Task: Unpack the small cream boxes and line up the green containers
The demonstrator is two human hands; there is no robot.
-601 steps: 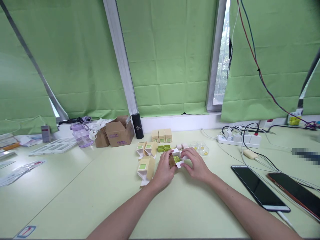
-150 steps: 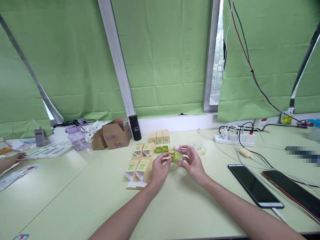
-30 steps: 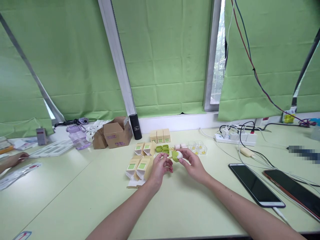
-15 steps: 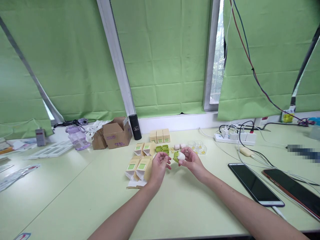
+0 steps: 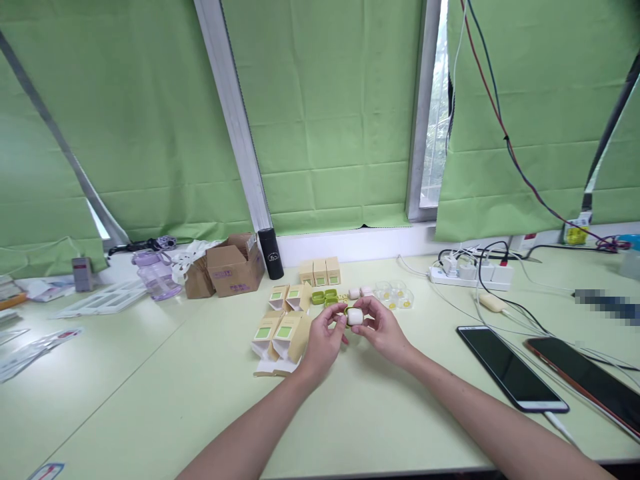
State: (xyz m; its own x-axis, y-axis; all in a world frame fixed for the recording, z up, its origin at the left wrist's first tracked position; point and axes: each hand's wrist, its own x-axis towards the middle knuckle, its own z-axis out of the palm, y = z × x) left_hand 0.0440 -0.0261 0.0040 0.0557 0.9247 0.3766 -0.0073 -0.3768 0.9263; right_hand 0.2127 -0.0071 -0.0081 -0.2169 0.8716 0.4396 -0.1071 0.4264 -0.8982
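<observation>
Between my two hands is a small white earbud case (image 5: 355, 316) with a green cover around its edge. My left hand (image 5: 323, 339) pinches it from the left, thumb and fingertips at the green rim. From the other side my right hand (image 5: 386, 333) grips it with thumb and fingers. Just beyond lie several small green covers (image 5: 325, 297) and two pale pinkish-white cases (image 5: 361, 292). Clear plastic pieces with yellow spots (image 5: 395, 294) lie to their right. Opened kraft boxes with green labels (image 5: 276, 331) stand left of my left hand.
Upright kraft boxes (image 5: 320, 272) stand behind, near a black cylinder (image 5: 271, 255) and an open cardboard carton (image 5: 235, 270). A purple bottle (image 5: 156, 275) is farther left. On the right are a cabled power strip (image 5: 473, 275) and two phones, one white-edged (image 5: 510, 367).
My left hand has moved right and closed onto the case, which only my right hand held before. The case has turned, so its white face now points toward me.
</observation>
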